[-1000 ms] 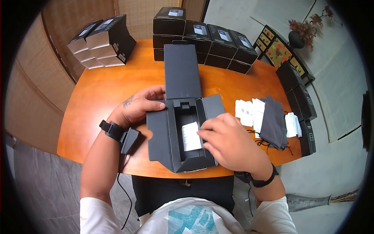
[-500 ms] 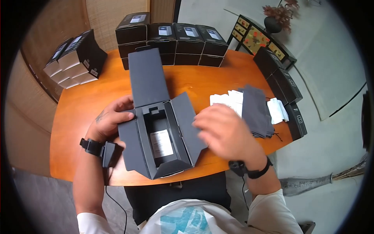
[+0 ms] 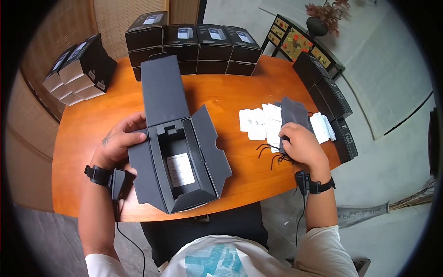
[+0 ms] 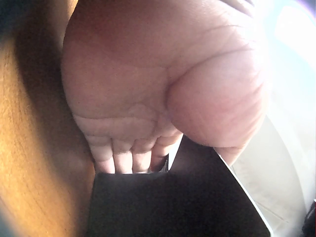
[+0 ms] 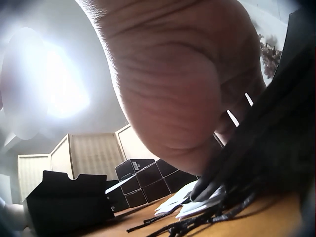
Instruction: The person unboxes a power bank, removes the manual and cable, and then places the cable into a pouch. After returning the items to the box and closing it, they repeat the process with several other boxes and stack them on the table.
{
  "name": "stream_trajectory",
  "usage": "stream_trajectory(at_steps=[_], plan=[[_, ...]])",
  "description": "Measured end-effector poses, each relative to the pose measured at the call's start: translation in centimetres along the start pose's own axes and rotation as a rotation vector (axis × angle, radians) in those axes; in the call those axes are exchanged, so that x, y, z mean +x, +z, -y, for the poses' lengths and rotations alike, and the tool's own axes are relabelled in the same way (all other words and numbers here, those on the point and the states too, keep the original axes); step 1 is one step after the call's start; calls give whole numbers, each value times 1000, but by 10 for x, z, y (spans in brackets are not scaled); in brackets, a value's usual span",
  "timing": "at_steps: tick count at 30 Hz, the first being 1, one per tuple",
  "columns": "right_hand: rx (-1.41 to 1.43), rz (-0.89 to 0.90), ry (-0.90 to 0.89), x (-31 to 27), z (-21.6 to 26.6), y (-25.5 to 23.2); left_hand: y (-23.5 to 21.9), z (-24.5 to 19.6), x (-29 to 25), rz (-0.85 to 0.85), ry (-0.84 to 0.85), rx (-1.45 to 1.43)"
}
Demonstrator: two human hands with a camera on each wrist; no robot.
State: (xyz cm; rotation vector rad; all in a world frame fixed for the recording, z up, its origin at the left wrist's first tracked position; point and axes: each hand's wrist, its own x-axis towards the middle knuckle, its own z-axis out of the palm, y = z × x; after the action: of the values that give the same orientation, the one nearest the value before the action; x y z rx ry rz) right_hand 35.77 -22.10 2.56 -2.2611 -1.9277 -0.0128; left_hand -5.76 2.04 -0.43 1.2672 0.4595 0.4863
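Observation:
An open black box (image 3: 164, 92) lies near the table's front edge, lid raised away from the person and side flaps spread. Inside its inner recess is a printed white paper (image 3: 181, 170). My left hand (image 3: 121, 138) grips the box's left edge, thumb on top; the left wrist view shows the fingers going round the box side (image 4: 148, 202). On the right, my right hand (image 3: 302, 145) pinches the near end of a dark grey drawstring pouch (image 3: 294, 111) at its pile. In the right wrist view the pouch (image 5: 266, 143) slopes up, its black cords hanging to the table.
White leaflets (image 3: 253, 122) lie left of the pouches, and white folded papers (image 3: 321, 128) to their right. Black boxes are stacked at the back (image 3: 182, 46), at the back left (image 3: 90, 69) and along the right edge (image 3: 332, 97) of the wooden table (image 3: 221, 99).
My right hand has left the opened box and moved right onto the grey pouches. The left hand keeps its hold on the box; the head view has turned to the right.

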Motion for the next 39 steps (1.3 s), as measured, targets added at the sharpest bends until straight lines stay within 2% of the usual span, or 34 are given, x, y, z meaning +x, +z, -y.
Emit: stream_trajectory(at_steps=[6, 15, 27, 30, 33, 35, 37, 39], plan=[[-129, 87, 56, 6, 14, -5, 0, 0, -1, -12, 1, 18], [-162, 68, -43, 8, 11, -1, -1, -1, -2, 10, 6, 13], [-322, 122, 78, 13, 35, 2, -2, -3, -3, 24, 2, -15], [-272, 18, 86, 10, 25, 0, 1, -4, -3, 14, 1, 14], [-97, -214, 123, 5, 22, -14, -1, -1, -2, 25, 7, -4], [23, -368, 70, 5, 19, -27, -3, 0, -2, 32, 12, -17], [241, -475, 132, 5, 46, -47, -4, 2, -1, 31, 17, -11], [324, -551, 59, 3, 76, -59, -4, 2, 0, 49, 18, -18]])
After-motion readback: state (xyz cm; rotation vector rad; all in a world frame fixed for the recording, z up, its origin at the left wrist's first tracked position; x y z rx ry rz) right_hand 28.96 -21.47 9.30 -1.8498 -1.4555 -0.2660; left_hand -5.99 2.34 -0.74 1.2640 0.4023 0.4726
